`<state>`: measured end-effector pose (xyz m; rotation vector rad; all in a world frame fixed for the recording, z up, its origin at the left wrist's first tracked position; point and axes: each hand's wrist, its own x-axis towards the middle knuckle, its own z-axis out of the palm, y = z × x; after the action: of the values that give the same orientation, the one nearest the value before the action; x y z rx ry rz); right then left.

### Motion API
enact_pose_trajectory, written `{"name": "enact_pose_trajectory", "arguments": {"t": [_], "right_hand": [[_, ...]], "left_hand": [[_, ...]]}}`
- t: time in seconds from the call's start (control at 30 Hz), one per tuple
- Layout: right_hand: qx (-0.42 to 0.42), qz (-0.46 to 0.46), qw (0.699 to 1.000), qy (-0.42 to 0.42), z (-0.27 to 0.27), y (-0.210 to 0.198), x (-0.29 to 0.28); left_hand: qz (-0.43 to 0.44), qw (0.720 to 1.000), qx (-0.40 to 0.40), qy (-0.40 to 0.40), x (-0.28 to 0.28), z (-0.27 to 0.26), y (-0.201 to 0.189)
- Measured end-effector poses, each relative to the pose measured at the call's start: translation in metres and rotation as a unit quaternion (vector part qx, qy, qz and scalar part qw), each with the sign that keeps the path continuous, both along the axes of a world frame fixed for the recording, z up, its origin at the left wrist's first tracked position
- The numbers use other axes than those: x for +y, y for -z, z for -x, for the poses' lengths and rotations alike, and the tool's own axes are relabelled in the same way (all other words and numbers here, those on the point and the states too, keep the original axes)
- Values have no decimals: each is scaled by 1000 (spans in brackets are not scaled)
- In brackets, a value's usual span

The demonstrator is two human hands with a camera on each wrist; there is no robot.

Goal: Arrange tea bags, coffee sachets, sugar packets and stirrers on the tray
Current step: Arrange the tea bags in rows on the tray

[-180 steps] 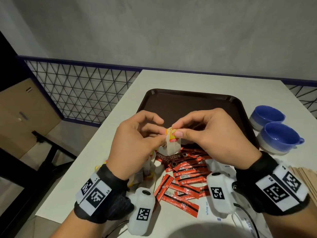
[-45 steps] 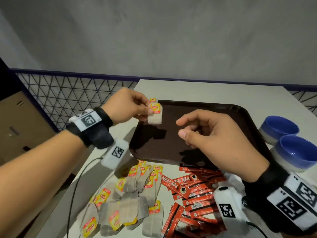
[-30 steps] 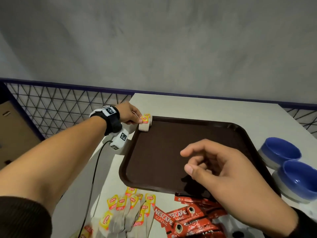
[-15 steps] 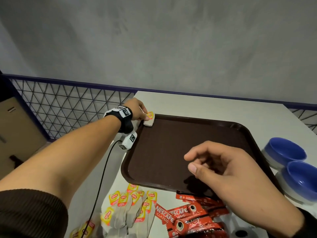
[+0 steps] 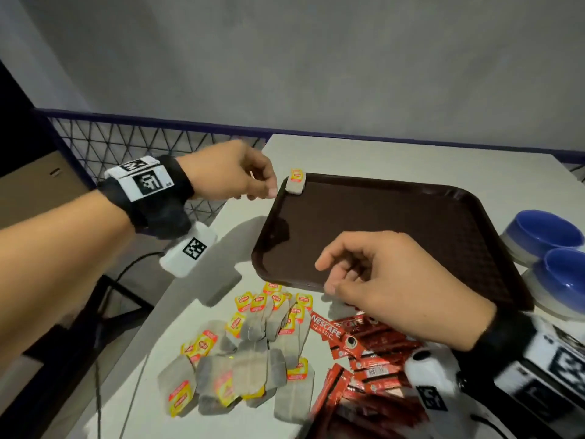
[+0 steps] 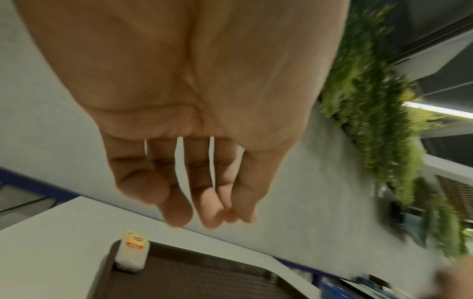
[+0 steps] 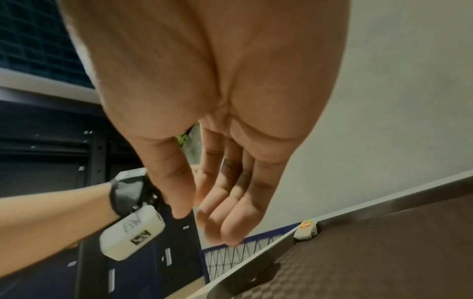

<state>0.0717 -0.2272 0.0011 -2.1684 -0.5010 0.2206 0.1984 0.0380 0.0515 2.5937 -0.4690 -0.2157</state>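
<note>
A folded tea bag [image 5: 295,184] [image 6: 132,253] [image 7: 305,230] with a yellow tag leans in the far left corner of the dark brown tray [image 5: 411,223]. My left hand [image 5: 253,182] hovers just left of it, off the tray's corner, fingers loosely curled and empty [image 6: 204,206]. My right hand [image 5: 335,274] hangs over the tray's near edge, fingers relaxed, holding nothing [image 7: 217,218]. A heap of tea bags [image 5: 253,353] lies on the white table in front of the tray, with red coffee sachets [image 5: 367,353] to its right.
Two blue cups [image 5: 550,258] stand right of the tray. The table's left edge [image 5: 177,296] drops off beside the tea bags, with a blue-railed mesh fence [image 5: 133,141] beyond. A grey wall rises behind the table.
My left hand has let go of the tea bag in the tray's far left corner and drawn back toward me. The right hand stays over the tray's near edge.
</note>
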Motion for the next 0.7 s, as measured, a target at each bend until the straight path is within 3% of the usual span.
{"name": "enact_pose_trajectory", "arguments": {"t": [0.13, 0.27, 0.47, 0.6, 0.7], "right_hand": [[-9, 133, 989, -58, 0, 7, 23], [-6, 194, 978, -72, -5, 14, 43], [-6, 235, 968, -89, -17, 22, 66], [-23, 307, 946, -106, -20, 29, 72], [-24, 285, 953, -101, -21, 30, 72]], "left_hand": [[-25, 996, 62, 52, 11, 76, -3], [-104, 991, 47, 76, 18, 116, 28], [-155, 985, 29, 76, 16, 132, 81], [-140, 988, 11, 61, 13, 137, 89], [-116, 993, -2, 37, 12, 139, 87]]}}
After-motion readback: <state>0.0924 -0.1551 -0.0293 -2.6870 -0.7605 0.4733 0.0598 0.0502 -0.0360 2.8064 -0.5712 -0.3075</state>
